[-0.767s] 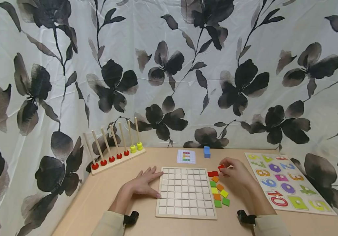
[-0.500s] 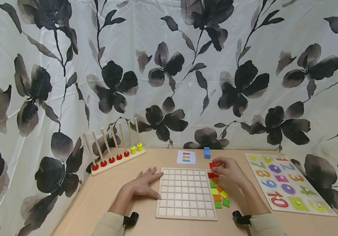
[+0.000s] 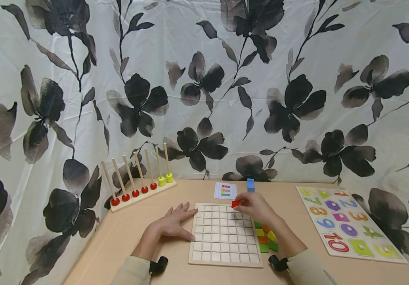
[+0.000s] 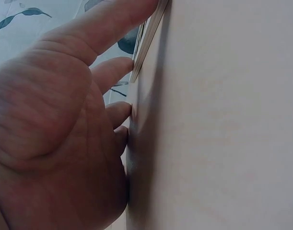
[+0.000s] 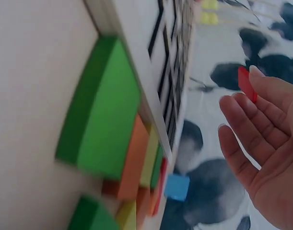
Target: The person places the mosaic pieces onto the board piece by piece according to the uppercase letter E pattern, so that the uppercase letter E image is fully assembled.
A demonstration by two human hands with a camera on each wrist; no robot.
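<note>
My right hand (image 3: 256,206) pinches a red square tile (image 3: 235,204) between thumb and fingertips, over the far edge of the white grid board (image 3: 222,237). In the right wrist view the same red tile (image 5: 247,84) stands on edge in the pinch, above the board. My left hand (image 3: 171,222) lies with spread, straight fingers at the board's left side, thumb and index fingertip at its rim. Seen from the left wrist, that hand (image 4: 55,105) rests its outer edge on the table. The board's squares hold no tiles.
Green, yellow and orange tiles (image 3: 263,239) lie along the board's right side, partly under my right forearm. Behind the board are a pattern card (image 3: 225,190) and blue blocks (image 3: 250,185). A peg abacus (image 3: 144,192) stands back left, a number puzzle (image 3: 348,221) lies right.
My right hand has carried the red tile leftward from beside the board to over its far edge. The left hand has stayed in place.
</note>
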